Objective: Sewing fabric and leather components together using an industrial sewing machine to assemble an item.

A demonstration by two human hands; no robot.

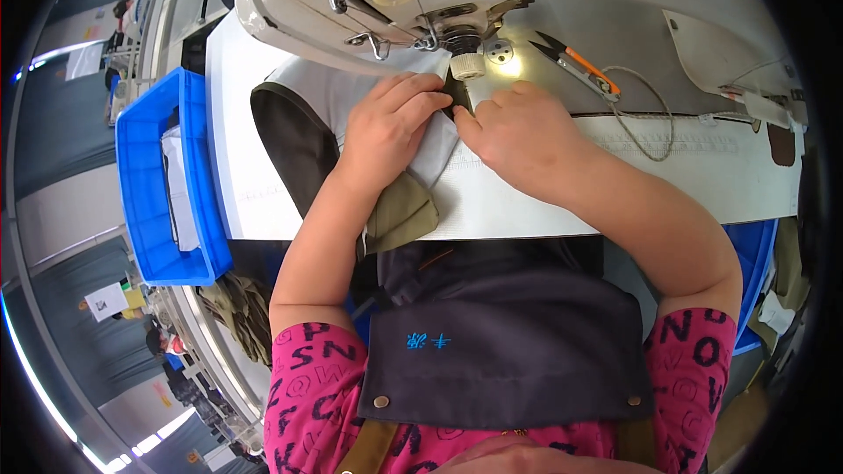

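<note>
A dark olive fabric piece (294,136) with a pale grey lining (432,154) lies on the white sewing table (527,202), its olive corner (404,213) drooping over the front edge. My left hand (391,127) presses its bent fingers onto the cloth just left of the sewing machine's (386,44) needle area. Close by on the right, my right hand (518,133) is curled, thumb and fingers pinching the dark edge of the same cloth. The fingertips of both hands nearly meet under the machine head, which hides the exact stitching point.
Orange-handled thread snips (593,70) on a looped cord lie right of the needle area. At the left, a blue plastic bin (132,175) holds pale pieces. Olive cloth (237,316) hangs below it. Another blue bin (751,285) stands low at the right.
</note>
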